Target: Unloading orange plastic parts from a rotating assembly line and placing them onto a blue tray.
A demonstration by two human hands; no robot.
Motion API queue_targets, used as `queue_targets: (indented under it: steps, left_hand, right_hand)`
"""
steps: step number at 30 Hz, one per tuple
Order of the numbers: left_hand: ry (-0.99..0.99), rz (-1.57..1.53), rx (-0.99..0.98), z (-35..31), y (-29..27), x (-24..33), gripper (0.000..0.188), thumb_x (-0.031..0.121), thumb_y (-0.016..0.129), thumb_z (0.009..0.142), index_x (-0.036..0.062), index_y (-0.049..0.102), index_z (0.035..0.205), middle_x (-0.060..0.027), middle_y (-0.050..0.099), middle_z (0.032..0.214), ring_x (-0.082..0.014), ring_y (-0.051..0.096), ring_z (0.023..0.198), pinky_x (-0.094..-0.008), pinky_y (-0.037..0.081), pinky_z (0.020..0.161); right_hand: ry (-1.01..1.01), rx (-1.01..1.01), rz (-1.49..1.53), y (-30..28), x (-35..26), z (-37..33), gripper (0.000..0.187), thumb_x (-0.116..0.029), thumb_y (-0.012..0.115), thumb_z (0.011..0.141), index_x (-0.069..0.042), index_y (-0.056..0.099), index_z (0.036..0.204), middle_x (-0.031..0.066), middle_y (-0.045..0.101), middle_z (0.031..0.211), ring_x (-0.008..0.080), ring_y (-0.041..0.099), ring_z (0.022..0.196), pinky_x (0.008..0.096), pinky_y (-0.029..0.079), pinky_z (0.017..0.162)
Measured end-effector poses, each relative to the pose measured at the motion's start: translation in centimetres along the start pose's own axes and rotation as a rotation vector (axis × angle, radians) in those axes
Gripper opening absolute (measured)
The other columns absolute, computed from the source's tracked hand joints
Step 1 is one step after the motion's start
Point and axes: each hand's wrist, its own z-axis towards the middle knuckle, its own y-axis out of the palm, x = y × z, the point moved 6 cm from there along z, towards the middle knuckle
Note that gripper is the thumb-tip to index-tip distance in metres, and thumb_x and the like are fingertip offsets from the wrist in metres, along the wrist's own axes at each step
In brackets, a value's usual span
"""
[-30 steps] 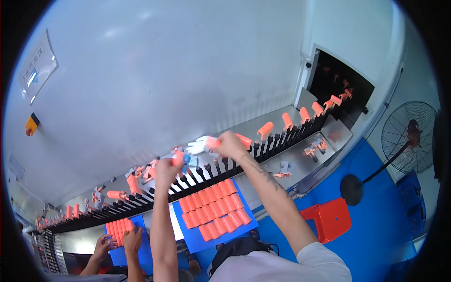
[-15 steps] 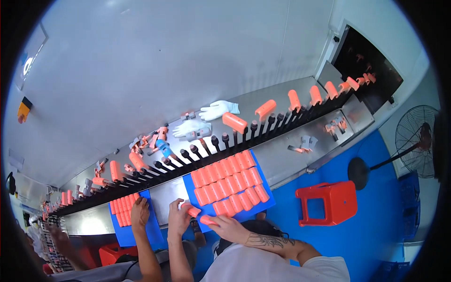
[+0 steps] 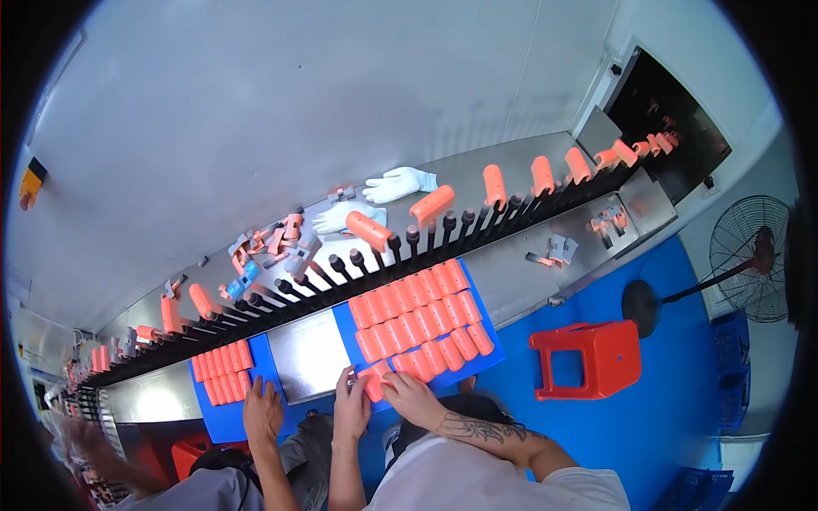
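Orange half-round plastic covers (image 3: 409, 324) lie in slanting rows on a blue sheet (image 3: 484, 368) in front of me. At the near left end of the lowest row, an orange cover (image 3: 371, 385) sits between my two hands. My left hand (image 3: 352, 409) is closed at its left side, fingertips on its edge. From the right, my right hand (image 3: 415, 400) reaches in with bent fingers pressed on the same cover. The fingers partly hide it, so I cannot tell whether a second cover is under them.
Behind the sheet runs a line of black upright holders (image 3: 413, 243), some topped with orange covers (image 3: 432, 205). White gloves (image 3: 400, 184) lie beyond. A co-worker's hand (image 3: 262, 413) is left, beside another blue sheet (image 3: 264, 362). A red stool (image 3: 626, 358) and black fan (image 3: 750, 255) stand right.
My hands have come together at the sheet's near left corner; the separate covers they held are now down there. Covers on the holders have shifted left. The co-worker's hand has drawn back from its covers.
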Motion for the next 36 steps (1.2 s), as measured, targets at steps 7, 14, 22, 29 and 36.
queue_targets:
  steps: [7, 14, 22, 29, 36]
  left_hand:
    - [-0.079, 0.033, 0.04, 0.3, 1.3, 1.2, 0.053, -0.005, 0.063, 0.081, 0.0027, 0.05, 0.132, -0.0214, 0.042, 0.141, -0.0424, 0.055, 0.117, -0.0427, 0.049, 0.097]
    - [0.027, 0.015, 0.307, 2.0, -1.6, 6.2, 0.06, -0.016, 0.051, 0.075, 0.0011, 0.052, 0.132, -0.018, 0.054, 0.132, -0.0247, 0.062, 0.096, -0.0311, 0.053, 0.074]
    - [0.608, 0.217, 0.371, 14.5, -5.0, 29.7, 0.05, -0.016, 0.055, 0.072, 0.0044, 0.066, 0.116, -0.0147, 0.065, 0.115, -0.0342, 0.063, 0.107, -0.0415, 0.052, 0.089]
    - [0.76, 0.931, 0.076, 17.8, -7.4, 29.1, 0.038, 0.007, 0.066, 0.079, 0.0102, 0.068, 0.117, -0.0067, 0.06, 0.135, -0.0258, 0.046, 0.137, -0.0454, 0.045, 0.099]
    - [0.415, 0.669, 0.301, 17.1, -11.2, 25.3, 0.029, 0.029, 0.078, 0.078, 0.0008, 0.071, 0.083, -0.0159, 0.069, 0.075, -0.0343, 0.067, 0.07, -0.045, 0.053, 0.067]
  right_hand:
    - [0.015, 0.126, 0.07, -4.2, 1.6, -1.6, 0.028, -0.022, 0.069, 0.085, -0.006, 0.067, 0.108, 0.0077, 0.062, 0.11, 0.0246, 0.059, 0.102, 0.0364, 0.05, 0.085]
    - [0.392, 0.388, 0.275, -14.0, 11.1, -5.7, 0.022, -0.015, 0.068, 0.088, -0.003, 0.068, 0.106, 0.0144, 0.064, 0.108, 0.0338, 0.061, 0.103, 0.041, 0.051, 0.088]
    - [0.329, 0.77, 0.121, -31.4, 18.2, 4.0, 0.042, 0.001, 0.053, 0.089, 0.002, 0.054, 0.13, 0.0238, 0.055, 0.132, 0.0399, 0.054, 0.122, 0.0455, 0.044, 0.104]
    - [-0.233, 0.194, -0.143, -33.0, 16.2, 10.4, 0.027, -0.006, 0.065, 0.079, -0.008, 0.067, 0.106, 0.009, 0.064, 0.116, 0.03, 0.058, 0.117, 0.0434, 0.047, 0.099]
    - [0.053, 0.237, -0.044, -28.7, 12.9, 13.5, 0.015, -0.01, 0.069, 0.078, 0.001, 0.069, 0.088, 0.019, 0.07, 0.087, 0.0376, 0.069, 0.085, 0.0485, 0.056, 0.075]
